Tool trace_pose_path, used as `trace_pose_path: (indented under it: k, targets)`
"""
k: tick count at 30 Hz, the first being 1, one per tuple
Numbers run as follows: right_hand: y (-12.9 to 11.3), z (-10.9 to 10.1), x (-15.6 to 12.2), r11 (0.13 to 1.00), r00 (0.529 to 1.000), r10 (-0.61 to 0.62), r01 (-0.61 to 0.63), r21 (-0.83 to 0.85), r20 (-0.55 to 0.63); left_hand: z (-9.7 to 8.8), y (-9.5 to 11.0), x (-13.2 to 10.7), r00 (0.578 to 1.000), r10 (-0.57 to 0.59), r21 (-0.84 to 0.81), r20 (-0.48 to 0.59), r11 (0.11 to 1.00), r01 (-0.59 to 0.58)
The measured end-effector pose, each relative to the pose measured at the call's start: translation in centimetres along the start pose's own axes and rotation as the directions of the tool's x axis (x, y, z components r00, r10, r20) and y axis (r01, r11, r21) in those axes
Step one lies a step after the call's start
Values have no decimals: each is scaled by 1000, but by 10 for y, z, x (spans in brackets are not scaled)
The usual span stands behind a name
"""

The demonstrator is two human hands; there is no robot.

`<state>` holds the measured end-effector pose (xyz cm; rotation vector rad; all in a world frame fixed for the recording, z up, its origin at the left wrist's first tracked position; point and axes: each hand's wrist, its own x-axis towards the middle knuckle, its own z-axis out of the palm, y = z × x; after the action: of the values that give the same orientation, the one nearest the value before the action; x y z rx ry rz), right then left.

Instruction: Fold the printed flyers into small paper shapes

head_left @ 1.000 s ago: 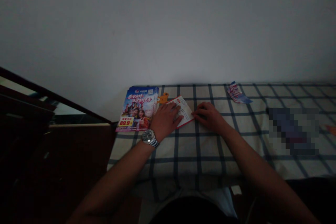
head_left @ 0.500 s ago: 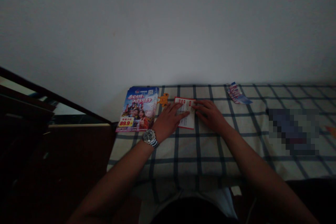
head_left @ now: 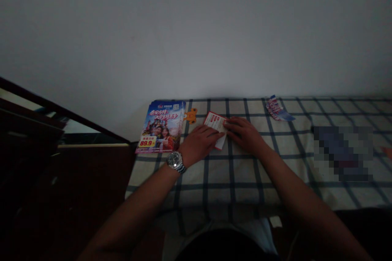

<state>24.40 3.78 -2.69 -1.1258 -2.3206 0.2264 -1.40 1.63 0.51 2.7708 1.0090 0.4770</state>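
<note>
A folded white leaflet with a red border lies on the checked cloth between my hands. My left hand, a metal watch on its wrist, rests flat over the leaflet's lower left part with fingers stretched out. Pressing on the leaflet's right edge is my right hand, its fingers curled down on the paper. Left of my left hand sits a stack of colourful flyers marked 89.9.
A small orange tag lies just right of the flyer stack. Several folded leaflets are piled at the back near the wall. A blurred patch covers something at the right. Dark wooden furniture stands beyond the cloth's left edge.
The leaflet has been turned and folded smaller under both hands. My left hand slid slightly right over it, and my right hand stayed on its right edge.
</note>
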Motion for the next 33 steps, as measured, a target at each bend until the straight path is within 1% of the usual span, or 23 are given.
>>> trace_pose_path:
  k: [4,10,19,22,29,33]
  targets:
    - [-2,-3,2,1000,1000,3,-3,11,-13,-3,1,-2,997,-70,23,-36,997,70]
    - [-4,-3,2,1000,1000,13,-13,-1,-15,-4,-3,-3,988,-135,54,-69,989,139]
    - [-8,-4,1,998,999,22,-24,58,27,4,-5,-2,979,-189,71,-70,978,194]
    - [-8,-4,1,997,999,25,-27,68,36,6,-7,-1,978,-196,62,-72,978,201]
    - [-1,-5,0,996,999,-49,48,81,19,9,-14,-2,978,-188,9,-92,982,190]
    - [0,-7,1,997,999,-49,49,66,-3,9,-16,-2,980,-170,-6,-100,985,171]
